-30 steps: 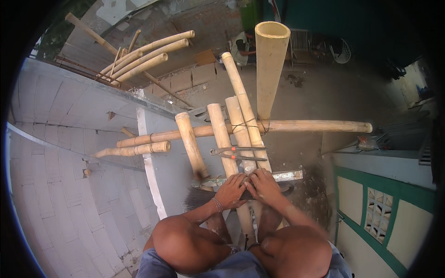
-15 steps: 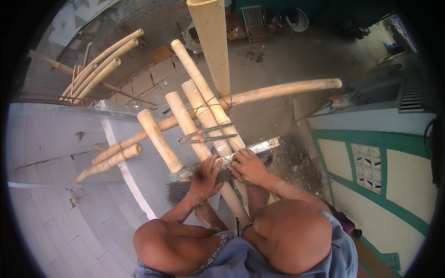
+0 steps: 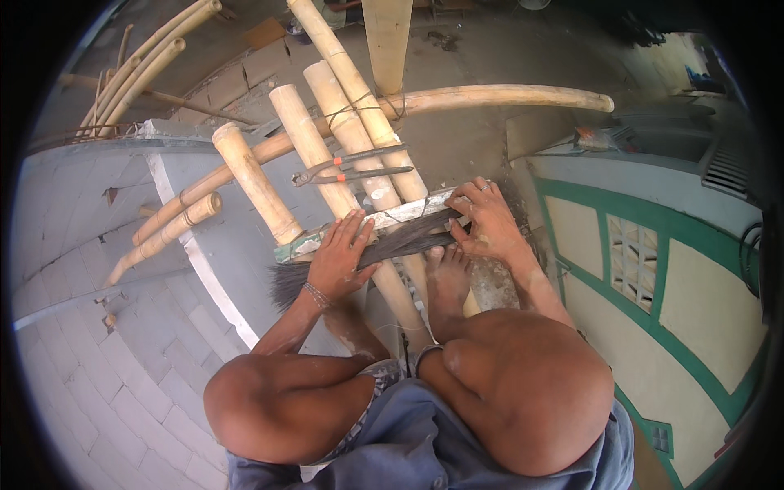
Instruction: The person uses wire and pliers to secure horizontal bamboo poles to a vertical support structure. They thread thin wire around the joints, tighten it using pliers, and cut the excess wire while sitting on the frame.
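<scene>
Well right of the left grip [image 3: 341, 251], the right grip [image 3: 483, 222] has just shifted outward, pinching black fibres [image 3: 410, 235]; the left lies flat over them, so their middle shows between.

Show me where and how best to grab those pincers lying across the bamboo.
Probably by the dark handles of the pincers, near their right-hand ends, coming from above and the right. The handles point that way, slightly apart, while the head is at the left. They lie across the bamboo poles with nothing over them, so fingers should wrap both handles.
</scene>
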Demonstrator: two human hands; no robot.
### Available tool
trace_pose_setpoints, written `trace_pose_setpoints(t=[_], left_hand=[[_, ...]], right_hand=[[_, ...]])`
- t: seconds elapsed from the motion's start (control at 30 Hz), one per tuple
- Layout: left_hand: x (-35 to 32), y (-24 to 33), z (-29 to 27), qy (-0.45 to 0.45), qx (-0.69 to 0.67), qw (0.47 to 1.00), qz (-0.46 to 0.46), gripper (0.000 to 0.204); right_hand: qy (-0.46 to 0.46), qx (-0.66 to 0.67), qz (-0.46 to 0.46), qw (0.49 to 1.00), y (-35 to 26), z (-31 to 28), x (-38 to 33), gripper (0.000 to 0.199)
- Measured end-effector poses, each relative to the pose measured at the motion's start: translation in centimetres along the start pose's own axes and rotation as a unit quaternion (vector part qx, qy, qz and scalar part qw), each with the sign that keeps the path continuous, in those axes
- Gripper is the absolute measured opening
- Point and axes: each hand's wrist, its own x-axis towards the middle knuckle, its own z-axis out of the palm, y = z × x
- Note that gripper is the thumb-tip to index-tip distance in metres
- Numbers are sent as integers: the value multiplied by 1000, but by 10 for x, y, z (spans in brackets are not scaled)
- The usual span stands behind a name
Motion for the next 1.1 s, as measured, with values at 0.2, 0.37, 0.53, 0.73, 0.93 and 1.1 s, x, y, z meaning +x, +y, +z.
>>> trace_pose_setpoints(t=[0.2, 0.37, 0.53, 0.73, 0.93, 1.1], left_hand=[[4, 2, -2, 1, -3, 1000, 2, 89], [4, -2, 2, 9, -6, 1000, 11, 89], [3, -3, -2, 19, -19, 1000, 12, 87], [6, -1, -2, 37, -25, 999, 23, 87], [5, -3, -1, 24, -17, 999, 15, 88], [7, -2, 3, 26, -16, 999, 20, 90]], right_hand=[[8, 10, 64, 998, 14, -7, -15, 33], [47, 63, 84, 993, 20, -4, -22, 32], [31, 87, 144, 985, 16, -20, -20, 23], [40, 131, 166, 977, 11, -24, -23, 21], [50, 145, 157, 976, 8, -24, -23, 31], [38, 199, 196, 959, 8, -25, -25, 35]])
